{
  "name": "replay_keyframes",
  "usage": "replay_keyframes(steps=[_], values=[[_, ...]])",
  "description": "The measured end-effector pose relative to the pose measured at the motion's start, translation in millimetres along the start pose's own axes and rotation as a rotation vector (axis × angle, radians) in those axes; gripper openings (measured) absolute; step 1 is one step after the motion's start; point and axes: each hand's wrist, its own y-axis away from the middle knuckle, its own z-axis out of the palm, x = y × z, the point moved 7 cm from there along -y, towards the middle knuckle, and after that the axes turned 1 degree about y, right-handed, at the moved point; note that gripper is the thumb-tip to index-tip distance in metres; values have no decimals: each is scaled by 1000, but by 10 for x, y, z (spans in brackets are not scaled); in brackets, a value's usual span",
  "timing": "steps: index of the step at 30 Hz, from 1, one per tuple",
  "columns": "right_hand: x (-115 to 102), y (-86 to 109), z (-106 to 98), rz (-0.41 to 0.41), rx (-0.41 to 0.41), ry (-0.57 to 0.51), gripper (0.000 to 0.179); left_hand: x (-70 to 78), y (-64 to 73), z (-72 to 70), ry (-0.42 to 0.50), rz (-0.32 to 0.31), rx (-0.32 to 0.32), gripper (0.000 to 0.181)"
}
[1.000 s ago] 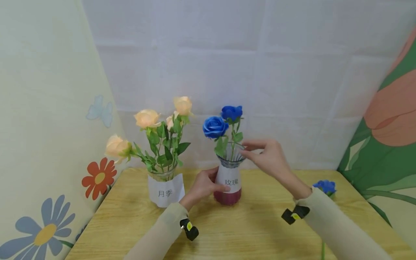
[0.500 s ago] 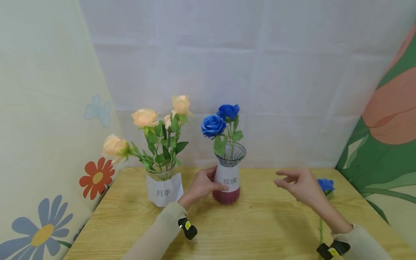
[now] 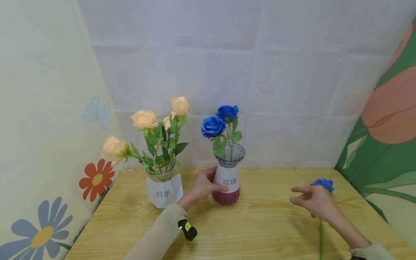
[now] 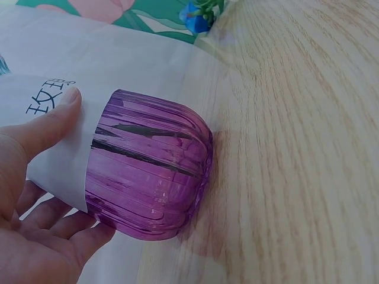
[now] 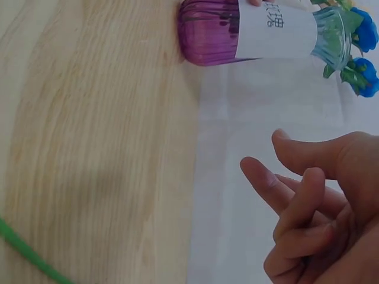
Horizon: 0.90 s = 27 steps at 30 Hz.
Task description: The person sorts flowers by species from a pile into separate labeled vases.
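My left hand (image 3: 203, 186) grips the waist of a glass vase (image 3: 226, 198), thumb across its white paper label and fingers round the far side. In the left wrist view the purple ribbed base (image 4: 154, 171) stands on the wood, with dark stem ends inside. Two blue roses (image 3: 213, 126) rise from the vase's flared rim. Over the table's right side hovers my right hand (image 3: 320, 204), holding nothing, thumb and index finger apart. It overlaps a single blue rose (image 3: 325, 184) lying on the table; part of that stem is hidden. The right wrist view catches a green stem (image 5: 29, 253).
To the left, a second glass vase with a white paper label (image 3: 164, 193) holds several peach roses (image 3: 144, 119). A white cloth (image 3: 292, 90) hangs behind the wooden table (image 3: 260, 231). Flower-printed panels (image 3: 390, 119) border both sides.
My right hand has withdrawn from the blue-rose vase's rim, moving right and down toward the lying blue rose. My left hand keeps its grip on the vase.
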Motion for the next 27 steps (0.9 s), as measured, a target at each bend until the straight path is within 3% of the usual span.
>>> replay_keyframes(steps=[12, 21, 27], values=[[481, 135, -109, 82, -139, -34, 62, 27, -4, -3, -2, 10, -9, 80], [847, 210, -262, 217, -113, 63, 71, 42, 6, -6, 1, 7, -4, 80], [1003, 209, -293, 246, -94, 128, 77, 46, -2, -24, 1, 5, 2, 82]])
